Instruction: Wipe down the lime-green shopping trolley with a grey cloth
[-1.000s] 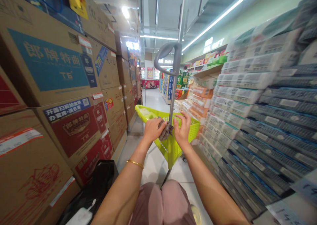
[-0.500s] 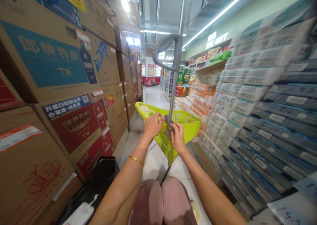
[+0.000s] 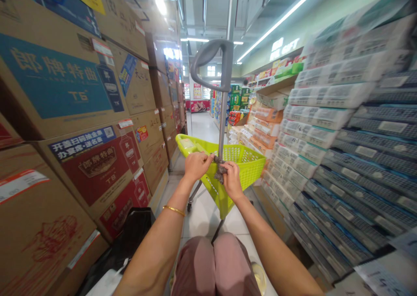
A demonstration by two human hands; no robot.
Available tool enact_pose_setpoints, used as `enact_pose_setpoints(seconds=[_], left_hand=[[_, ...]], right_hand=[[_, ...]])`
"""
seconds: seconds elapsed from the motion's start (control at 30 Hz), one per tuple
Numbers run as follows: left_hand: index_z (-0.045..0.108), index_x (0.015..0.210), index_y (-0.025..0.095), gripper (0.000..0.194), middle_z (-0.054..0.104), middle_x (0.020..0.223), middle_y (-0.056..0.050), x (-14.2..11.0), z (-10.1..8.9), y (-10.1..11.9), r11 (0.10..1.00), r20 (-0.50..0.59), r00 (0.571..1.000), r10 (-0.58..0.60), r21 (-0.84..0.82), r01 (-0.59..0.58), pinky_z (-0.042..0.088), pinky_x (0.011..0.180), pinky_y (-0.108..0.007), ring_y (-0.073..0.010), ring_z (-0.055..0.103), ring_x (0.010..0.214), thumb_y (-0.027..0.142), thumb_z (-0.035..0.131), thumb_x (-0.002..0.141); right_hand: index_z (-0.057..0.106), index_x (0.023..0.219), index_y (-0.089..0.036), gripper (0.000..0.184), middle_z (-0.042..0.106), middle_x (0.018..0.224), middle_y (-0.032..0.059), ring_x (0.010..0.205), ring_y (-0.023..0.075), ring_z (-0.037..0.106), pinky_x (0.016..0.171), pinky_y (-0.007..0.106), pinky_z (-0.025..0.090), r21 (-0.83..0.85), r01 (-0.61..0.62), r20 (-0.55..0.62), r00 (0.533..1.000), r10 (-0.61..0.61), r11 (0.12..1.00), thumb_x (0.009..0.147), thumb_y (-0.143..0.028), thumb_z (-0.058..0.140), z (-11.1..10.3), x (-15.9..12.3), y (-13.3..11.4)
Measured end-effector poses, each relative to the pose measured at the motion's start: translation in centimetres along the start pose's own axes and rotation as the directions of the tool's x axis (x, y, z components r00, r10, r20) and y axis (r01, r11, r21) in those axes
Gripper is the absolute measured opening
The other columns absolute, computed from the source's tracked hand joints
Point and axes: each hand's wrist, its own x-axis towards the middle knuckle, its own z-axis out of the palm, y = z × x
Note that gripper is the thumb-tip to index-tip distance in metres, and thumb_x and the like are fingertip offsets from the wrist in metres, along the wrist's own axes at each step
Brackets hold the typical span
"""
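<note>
A lime-green shopping basket [image 3: 247, 168] on wheels stands in the aisle ahead of me, with a tall grey pole and curved handle [image 3: 211, 61] rising from its near rim. Both hands meet at the base of that pole. My left hand [image 3: 195, 166], with a gold bangle on the wrist, is closed on one end of a small dark brown cloth [image 3: 220, 169]. My right hand [image 3: 232, 181] pinches the cloth's other end, just right of the pole. My knees in pink trousers [image 3: 215, 265] show at the bottom.
Stacked cardboard cartons [image 3: 74, 126] wall the left side. Stacks of packaged goods [image 3: 342, 148] line the right. A black bag [image 3: 133, 235] with a white item lies on the floor at lower left. The tiled aisle [image 3: 200, 129] runs on toward distant shelves.
My right hand, open beside the pole a second ago, has closed on the cloth. Both hands have drawn together at the pole's base. The view has shifted slightly.
</note>
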Motion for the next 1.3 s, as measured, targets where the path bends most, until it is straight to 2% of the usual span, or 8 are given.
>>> enact_pose_setpoints(seconds=[0.33,0.5,0.63,0.83,0.93,1.03,1.17,1.3], left_hand=[[0.058,0.051,0.019,0.047,0.061,0.059,-0.002,-0.3,-1.8,-2.5,1.000,0.083,0.996,0.013,-0.001,-0.013,0.025,0.055,-0.027,-0.0130,0.052,0.061,0.042,0.041,0.088],[0.058,0.053,0.019,0.040,0.060,0.060,-0.002,0.0,-2.7,-3.3,0.999,0.168,0.985,0.035,-0.016,-0.032,0.028,0.056,-0.026,-0.0138,0.054,0.063,0.036,0.042,0.085],[0.061,0.061,0.018,0.035,0.063,0.065,-0.004,0.0,-3.3,-3.2,0.999,0.230,0.972,0.041,0.020,-0.047,0.035,0.058,-0.027,-0.0161,0.057,0.065,0.032,0.041,0.086],[0.058,0.110,0.014,0.031,0.065,0.108,-0.013,0.2,-2.9,-1.6,1.000,-0.037,0.999,0.003,-0.023,-0.004,0.045,0.090,-0.035,-0.0223,0.059,0.102,0.025,0.037,0.091],[0.053,0.118,0.012,0.035,0.061,0.118,-0.014,1.1,-2.5,-0.1,0.994,-0.099,0.994,-0.041,-0.103,0.030,0.041,0.099,-0.037,-0.0217,0.055,0.112,0.023,0.032,0.093],[0.055,0.113,0.011,0.035,0.061,0.117,-0.016,1.9,-2.1,1.2,0.987,-0.064,0.993,-0.102,-0.129,0.093,0.042,0.097,-0.038,-0.0227,0.056,0.111,0.023,0.029,0.093],[0.059,0.091,0.014,0.038,0.067,0.090,-0.013,2.2,-1.8,1.7,0.961,0.075,0.977,-0.201,-0.180,0.211,0.047,0.078,-0.034,-0.0217,0.064,0.087,0.025,0.023,0.095],[0.058,0.085,0.015,0.035,0.067,0.086,-0.010,2.9,-2.3,1.6,0.918,-0.005,0.973,-0.232,-0.330,0.218,0.046,0.073,-0.030,-0.0192,0.062,0.080,0.027,0.027,0.095]], right_hand=[[0.051,0.111,-0.023,0.025,0.052,0.108,0.0074,0.106,0.0201,0.049,0.096,0.043,0.040,0.119,-0.188,-0.150,0.967,0.204,0.975,0.088,-0.031,0.045,-1.0,0.5,-2.0],[0.050,0.116,-0.021,0.033,0.049,0.118,0.0095,0.116,0.0196,0.046,0.101,0.040,0.037,0.193,-0.240,-0.114,0.958,0.264,0.951,0.088,-0.039,0.047,0.5,3.1,-3.8],[0.050,0.121,-0.018,0.041,0.055,0.121,0.0119,0.115,0.0210,0.050,0.099,0.040,0.040,0.274,-0.251,0.030,0.967,0.252,0.928,0.088,-0.043,0.047,2.1,4.2,-3.3],[0.057,0.112,-0.017,0.037,0.063,0.107,0.0100,0.102,0.0232,0.056,0.091,0.040,0.042,0.311,-0.291,0.157,0.955,0.252,0.905,0.084,-0.042,0.053,2.5,5.0,-2.2],[0.061,0.100,-0.019,0.030,0.065,0.097,0.0076,0.094,0.0229,0.056,0.086,0.039,0.043,0.315,-0.320,0.189,0.944,0.271,0.893,0.082,-0.041,0.054,2.5,5.5,-1.9],[0.061,0.095,-0.020,0.025,0.065,0.094,0.0056,0.090,0.0210,0.057,0.085,0.037,0.043,0.409,-0.357,0.205,0.933,0.296,0.840,0.082,-0.041,0.054,2.6,6.1,-1.9],[0.059,0.096,-0.021,0.026,0.066,0.094,0.0043,0.088,0.0192,0.059,0.083,0.034,0.046,0.539,-0.402,0.249,0.915,0.316,0.740,0.079,-0.041,0.056,2.8,7.6,-2.4],[0.059,0.095,-0.019,0.030,0.066,0.091,0.0041,0.085,0.0186,0.059,0.081,0.033,0.046,0.584,-0.385,0.210,0.922,0.325,0.715,0.077,-0.043,0.058,2.6,11.1,-3.4]])
